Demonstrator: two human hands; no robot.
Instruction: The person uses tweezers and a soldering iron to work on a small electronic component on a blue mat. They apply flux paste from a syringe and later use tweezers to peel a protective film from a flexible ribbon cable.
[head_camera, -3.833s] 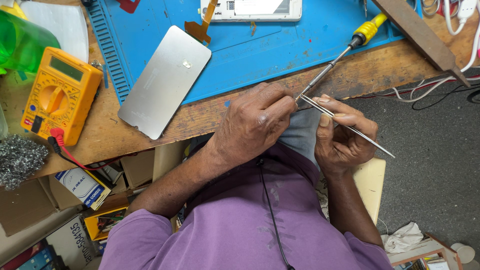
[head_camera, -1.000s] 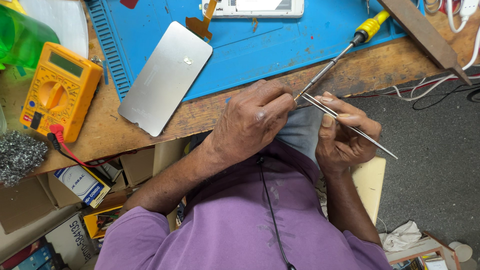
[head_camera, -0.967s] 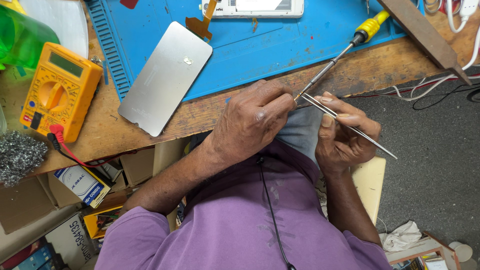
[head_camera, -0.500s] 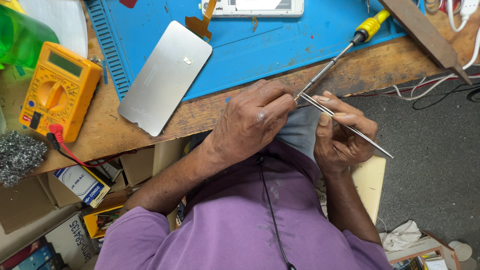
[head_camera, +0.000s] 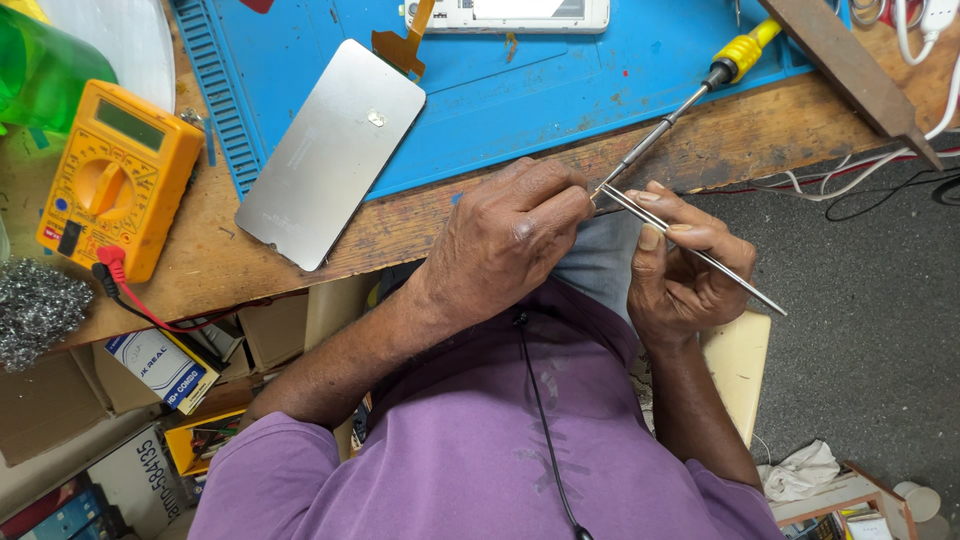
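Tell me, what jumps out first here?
Two hands meet at the wooden bench's edge: the left hand pinches something hidden, while the right hand holds thin silver metal tweezers. Behind lie a yellow-handled soldering iron, a blue work mat, and a flat silver metal plate.

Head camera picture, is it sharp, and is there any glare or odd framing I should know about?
Head view: sharp and evenly lit, soft shadows only. Mild sheen on the silver metal plate, none blown out. The tweezers in the right hand read crisply. The left hand is sharp too. The scene appears upside down, body at the bottom.
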